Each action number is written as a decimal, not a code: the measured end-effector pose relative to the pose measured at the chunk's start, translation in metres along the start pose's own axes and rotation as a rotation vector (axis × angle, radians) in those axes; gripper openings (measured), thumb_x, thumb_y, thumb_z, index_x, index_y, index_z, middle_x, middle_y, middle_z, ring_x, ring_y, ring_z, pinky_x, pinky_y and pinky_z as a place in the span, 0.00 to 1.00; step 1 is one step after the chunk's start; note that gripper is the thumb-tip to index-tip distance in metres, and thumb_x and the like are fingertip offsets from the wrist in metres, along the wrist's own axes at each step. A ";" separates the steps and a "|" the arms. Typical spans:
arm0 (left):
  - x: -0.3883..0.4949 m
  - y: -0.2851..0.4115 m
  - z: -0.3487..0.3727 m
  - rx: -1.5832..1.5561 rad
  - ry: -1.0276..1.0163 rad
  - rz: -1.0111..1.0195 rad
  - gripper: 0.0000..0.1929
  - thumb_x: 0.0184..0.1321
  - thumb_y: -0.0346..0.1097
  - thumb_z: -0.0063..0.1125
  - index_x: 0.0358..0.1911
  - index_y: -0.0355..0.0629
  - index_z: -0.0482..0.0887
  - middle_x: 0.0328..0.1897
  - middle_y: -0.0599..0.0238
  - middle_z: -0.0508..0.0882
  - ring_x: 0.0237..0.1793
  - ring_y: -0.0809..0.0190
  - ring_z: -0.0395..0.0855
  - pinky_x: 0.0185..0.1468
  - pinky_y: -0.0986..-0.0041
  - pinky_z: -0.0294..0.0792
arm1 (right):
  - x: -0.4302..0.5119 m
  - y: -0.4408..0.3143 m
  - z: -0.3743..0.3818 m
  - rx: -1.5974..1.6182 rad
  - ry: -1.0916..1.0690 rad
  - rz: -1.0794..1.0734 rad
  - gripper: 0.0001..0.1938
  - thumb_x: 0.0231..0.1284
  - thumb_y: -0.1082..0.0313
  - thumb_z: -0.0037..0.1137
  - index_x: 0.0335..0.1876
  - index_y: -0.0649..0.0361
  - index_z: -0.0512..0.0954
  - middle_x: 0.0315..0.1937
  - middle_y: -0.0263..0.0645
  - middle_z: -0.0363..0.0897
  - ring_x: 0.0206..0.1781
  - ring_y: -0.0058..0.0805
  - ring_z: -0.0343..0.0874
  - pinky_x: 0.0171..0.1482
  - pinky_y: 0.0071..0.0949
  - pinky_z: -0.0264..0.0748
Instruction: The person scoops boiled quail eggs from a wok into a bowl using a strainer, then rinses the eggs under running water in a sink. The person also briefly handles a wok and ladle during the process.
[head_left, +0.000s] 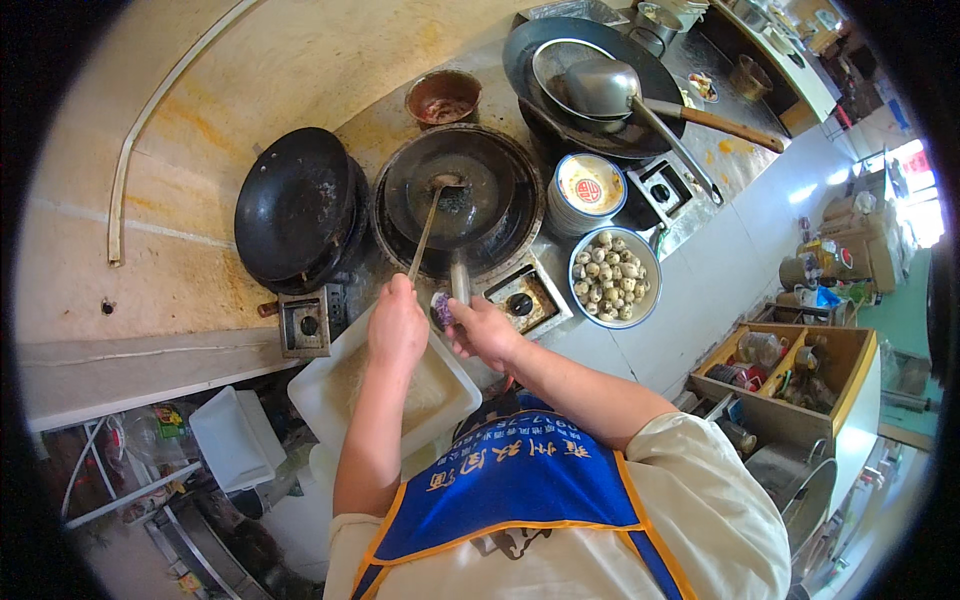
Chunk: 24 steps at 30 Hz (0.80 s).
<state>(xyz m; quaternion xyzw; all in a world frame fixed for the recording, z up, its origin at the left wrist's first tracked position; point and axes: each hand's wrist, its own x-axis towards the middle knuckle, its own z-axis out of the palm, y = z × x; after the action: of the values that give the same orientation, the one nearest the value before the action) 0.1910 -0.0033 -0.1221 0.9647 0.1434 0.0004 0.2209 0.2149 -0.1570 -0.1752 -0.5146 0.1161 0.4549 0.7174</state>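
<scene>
My left hand (401, 322) is closed around the long thin handle of a spatula (426, 236). The spatula's dark blade rests inside a round dark pan (480, 206), which has a shiny wet-looking bottom. That pan sits within a larger blackened wok (386, 232) on the stove. My right hand (486, 330) grips near the end of the pan's metal handle (460, 277); its fingers are partly hidden. A purple-and-white piece of material (443, 308), perhaps cloth, shows beside the handle at these fingers. Below my left hand stands a white plastic tub (322, 390) with pale contents.
Spotted quail eggs (611, 274) fill a bowl (654, 296) right of the burner control (520, 304). Stacked bowls (589, 187) stand behind it. Black woks (292, 202) lean left. A large wok (525, 56) holds a strainer and a ladle (604, 86). A brown pot (442, 97) sits behind.
</scene>
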 end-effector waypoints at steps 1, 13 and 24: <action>-0.002 -0.001 0.000 0.002 -0.010 0.012 0.04 0.67 0.27 0.50 0.43 0.36 0.74 0.45 0.39 0.83 0.46 0.34 0.83 0.49 0.48 0.75 | 0.001 0.001 -0.001 0.002 0.000 -0.022 0.18 0.78 0.50 0.49 0.48 0.61 0.67 0.30 0.36 0.77 0.22 0.23 0.75 0.22 0.25 0.72; -0.022 0.018 -0.032 -0.014 0.064 -0.026 0.05 0.69 0.30 0.52 0.44 0.38 0.73 0.44 0.43 0.83 0.46 0.36 0.83 0.48 0.50 0.74 | -0.005 -0.005 0.001 -0.038 0.025 -0.025 0.16 0.79 0.53 0.47 0.46 0.61 0.68 0.30 0.35 0.77 0.23 0.22 0.76 0.22 0.24 0.71; -0.009 0.012 -0.013 0.021 -0.082 -0.054 0.05 0.67 0.28 0.50 0.43 0.37 0.74 0.42 0.40 0.84 0.46 0.35 0.83 0.49 0.48 0.74 | 0.004 0.004 -0.003 -0.023 -0.016 -0.039 0.17 0.78 0.53 0.49 0.47 0.61 0.67 0.29 0.34 0.76 0.21 0.21 0.74 0.21 0.24 0.71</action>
<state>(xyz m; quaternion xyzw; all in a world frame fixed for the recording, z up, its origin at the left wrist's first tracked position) 0.1848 -0.0101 -0.1044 0.9619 0.1603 -0.0467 0.2164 0.2145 -0.1571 -0.1818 -0.5214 0.0950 0.4465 0.7209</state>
